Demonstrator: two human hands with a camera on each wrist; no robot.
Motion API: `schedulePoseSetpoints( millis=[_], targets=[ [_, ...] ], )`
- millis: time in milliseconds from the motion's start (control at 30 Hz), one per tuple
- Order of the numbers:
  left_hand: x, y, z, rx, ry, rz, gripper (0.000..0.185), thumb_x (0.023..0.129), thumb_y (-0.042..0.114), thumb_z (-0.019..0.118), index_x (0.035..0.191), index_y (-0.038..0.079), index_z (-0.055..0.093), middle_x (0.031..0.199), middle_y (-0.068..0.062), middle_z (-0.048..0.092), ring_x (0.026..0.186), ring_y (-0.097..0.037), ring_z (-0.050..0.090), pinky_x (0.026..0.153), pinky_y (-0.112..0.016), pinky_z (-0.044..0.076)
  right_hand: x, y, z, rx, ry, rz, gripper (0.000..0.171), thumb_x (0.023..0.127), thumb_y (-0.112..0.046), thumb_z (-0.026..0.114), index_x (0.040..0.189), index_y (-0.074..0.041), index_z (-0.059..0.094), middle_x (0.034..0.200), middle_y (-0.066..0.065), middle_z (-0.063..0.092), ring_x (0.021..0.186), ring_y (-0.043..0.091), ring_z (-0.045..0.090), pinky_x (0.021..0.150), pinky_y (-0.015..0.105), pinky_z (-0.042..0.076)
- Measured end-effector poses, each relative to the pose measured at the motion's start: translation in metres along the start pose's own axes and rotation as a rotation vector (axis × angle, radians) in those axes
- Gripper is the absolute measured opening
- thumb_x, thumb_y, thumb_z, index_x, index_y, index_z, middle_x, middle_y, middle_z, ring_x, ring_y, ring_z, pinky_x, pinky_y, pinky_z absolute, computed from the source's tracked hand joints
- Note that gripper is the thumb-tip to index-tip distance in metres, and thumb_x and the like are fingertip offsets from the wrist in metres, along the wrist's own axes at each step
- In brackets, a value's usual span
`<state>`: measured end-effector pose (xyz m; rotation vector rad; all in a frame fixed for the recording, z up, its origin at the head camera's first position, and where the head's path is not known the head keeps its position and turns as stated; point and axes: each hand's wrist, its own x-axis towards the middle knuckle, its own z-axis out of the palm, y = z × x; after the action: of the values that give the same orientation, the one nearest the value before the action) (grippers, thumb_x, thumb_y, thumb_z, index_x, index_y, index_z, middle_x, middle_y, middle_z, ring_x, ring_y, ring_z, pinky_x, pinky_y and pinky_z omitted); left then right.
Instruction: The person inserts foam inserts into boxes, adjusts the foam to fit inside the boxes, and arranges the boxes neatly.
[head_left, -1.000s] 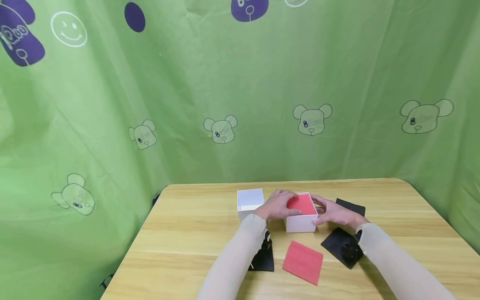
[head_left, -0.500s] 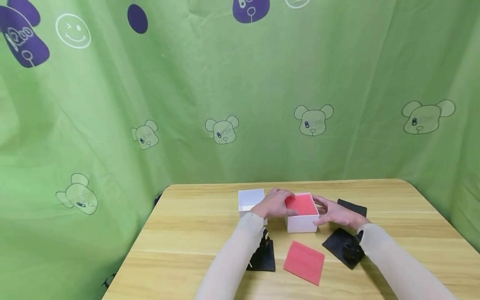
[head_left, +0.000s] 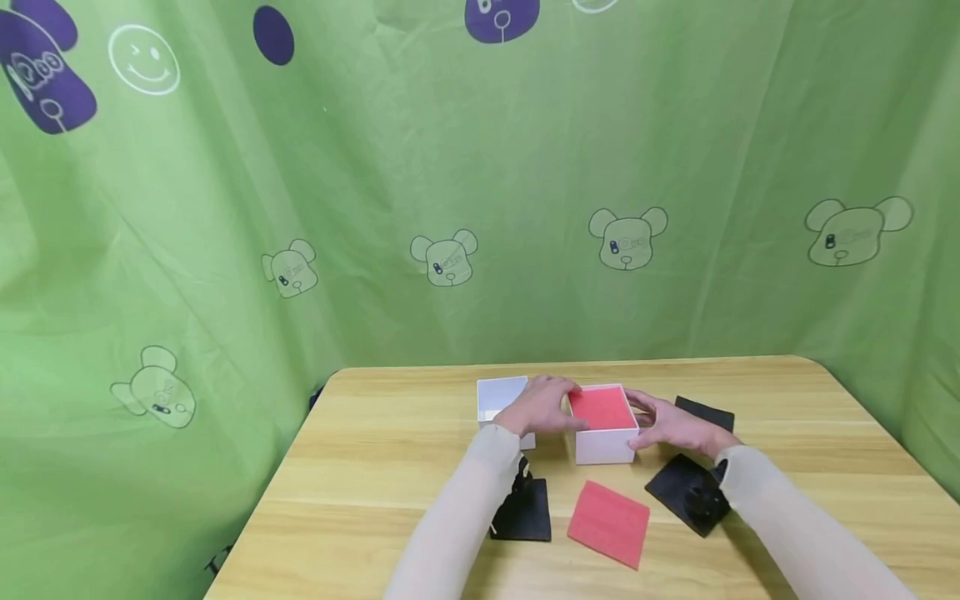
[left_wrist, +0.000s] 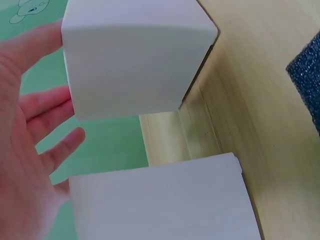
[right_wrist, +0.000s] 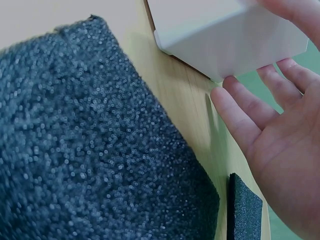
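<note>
Two hands flank an open white box [head_left: 604,433] lined with red foam at mid-table.

Left hand [head_left: 542,406] rests at the box's left wall, right hand [head_left: 670,427] at its right, fingers straight and slightly apart, gripping nothing. Steadying it well likely means even pressure on both walls, keeping clear of the second box [head_left: 501,400] and black foam [head_left: 686,492].

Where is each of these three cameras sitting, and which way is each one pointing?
Head: worn on the head, looking forward and down at the table; both sleeved forearms, left hand and right hand flank the white box.
Left wrist: faces the box's side from beside the palm; fingers show.
Right wrist: looks past black foam to the box; fingers show.
Shared: all three see the white box.
</note>
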<state>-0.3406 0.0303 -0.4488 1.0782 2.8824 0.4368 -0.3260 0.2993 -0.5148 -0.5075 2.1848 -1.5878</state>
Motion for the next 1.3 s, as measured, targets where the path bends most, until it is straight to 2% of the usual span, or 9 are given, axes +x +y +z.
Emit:
schedulePoseSetpoints(
  millis=[200, 500, 767, 900, 1067, 1300],
  targets=[
    [0.001, 0.001, 0.004, 0.040, 0.010, -0.016, 0.057, 0.081, 0.054, 0.067, 0.126, 0.022, 0.058, 0.127, 0.011, 0.056, 0.120, -0.013, 0.044, 0.106, -0.030, 0.028, 0.000, 0.001, -0.001, 0.018, 0.000, -0.008, 0.103, 0.078, -0.010, 0.077, 0.151, -0.001, 0.005, 0.154, 0.024, 0.007, 0.137, 0.046, 0.015, 0.106, 0.053, 0.027],
    [0.001, 0.002, 0.006, -0.003, -0.004, -0.056, 0.055, 0.081, 0.051, 0.068, 0.127, 0.022, 0.058, 0.128, 0.012, 0.055, 0.120, -0.012, 0.045, 0.104, -0.028, 0.031, 0.001, 0.004, -0.001, 0.019, -0.004, -0.012, 0.102, 0.078, -0.011, 0.077, 0.150, 0.000, 0.005, 0.154, 0.025, 0.007, 0.137, 0.046, 0.015, 0.105, 0.052, 0.029],
    [-0.003, 0.000, 0.005, -0.022, 0.009, -0.016, 0.054, 0.083, 0.048, 0.066, 0.128, 0.020, 0.057, 0.125, 0.011, 0.057, 0.116, -0.011, 0.047, 0.102, -0.026, 0.033, 0.001, 0.002, -0.001, 0.000, 0.002, 0.005, 0.102, 0.078, -0.010, 0.077, 0.150, -0.001, 0.005, 0.155, 0.024, 0.006, 0.137, 0.046, 0.014, 0.105, 0.053, 0.028],
    [-0.014, -0.001, -0.002, -0.077, 0.025, 0.028, 0.056, 0.086, 0.046, 0.064, 0.133, 0.018, 0.053, 0.130, 0.009, 0.054, 0.124, -0.011, 0.044, 0.106, -0.026, 0.030, 0.001, 0.000, -0.001, -0.007, 0.006, 0.008, 0.103, 0.078, -0.011, 0.077, 0.150, 0.000, 0.005, 0.155, 0.023, 0.005, 0.137, 0.046, 0.014, 0.105, 0.054, 0.029],
    [-0.037, 0.001, -0.012, -0.198, 0.022, 0.077, 0.058, 0.089, 0.040, 0.063, 0.138, 0.014, 0.048, 0.136, 0.004, 0.050, 0.129, -0.012, 0.039, 0.106, -0.026, 0.030, 0.000, -0.002, 0.002, -0.011, 0.002, 0.006, 0.102, 0.079, -0.011, 0.076, 0.150, 0.001, 0.004, 0.154, 0.024, 0.005, 0.137, 0.047, 0.014, 0.105, 0.054, 0.027],
    [-0.068, 0.010, -0.013, -0.321, -0.034, 0.140, 0.061, 0.088, 0.034, 0.066, 0.139, 0.010, 0.046, 0.138, 0.003, 0.047, 0.128, -0.009, 0.040, 0.104, -0.023, 0.032, -0.001, -0.004, 0.003, -0.017, -0.003, 0.005, 0.103, 0.079, -0.012, 0.076, 0.150, 0.001, 0.003, 0.154, 0.025, 0.005, 0.136, 0.047, 0.015, 0.105, 0.056, 0.026]
  ],
)
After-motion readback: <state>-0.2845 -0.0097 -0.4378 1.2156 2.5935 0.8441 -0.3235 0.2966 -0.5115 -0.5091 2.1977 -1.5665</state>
